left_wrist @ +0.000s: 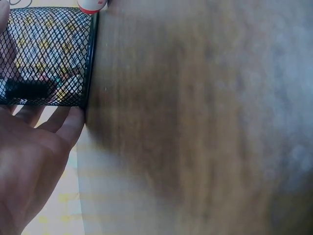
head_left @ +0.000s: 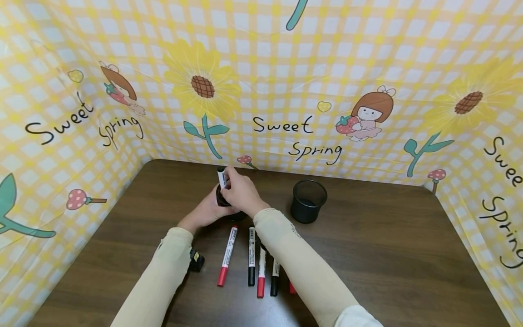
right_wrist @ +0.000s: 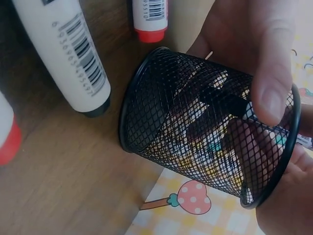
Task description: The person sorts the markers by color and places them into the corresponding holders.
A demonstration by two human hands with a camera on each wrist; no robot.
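In the head view, the left hand (head_left: 207,210) grips a black mesh cup (head_left: 220,198) from its side. The right hand (head_left: 244,191) pinches a white marker with a black end (head_left: 222,177) at the cup's mouth. The right wrist view shows the cup (right_wrist: 195,127) tilted, with the left hand's (right_wrist: 242,36) thumb on the mesh and the right hand (right_wrist: 288,205) near the rim. Through the mesh a dark marker end is visible. Fingers of the left hand (left_wrist: 34,156) support the cup (left_wrist: 46,54) in the left wrist view.
A second black mesh cup (head_left: 308,204) stands to the right. Several markers lie nearer the body, including a red-ended one (head_left: 227,256) and a black-ended one (head_left: 251,256); the right sleeve partly covers others. A small black object (head_left: 197,260) is beside the left sleeve.
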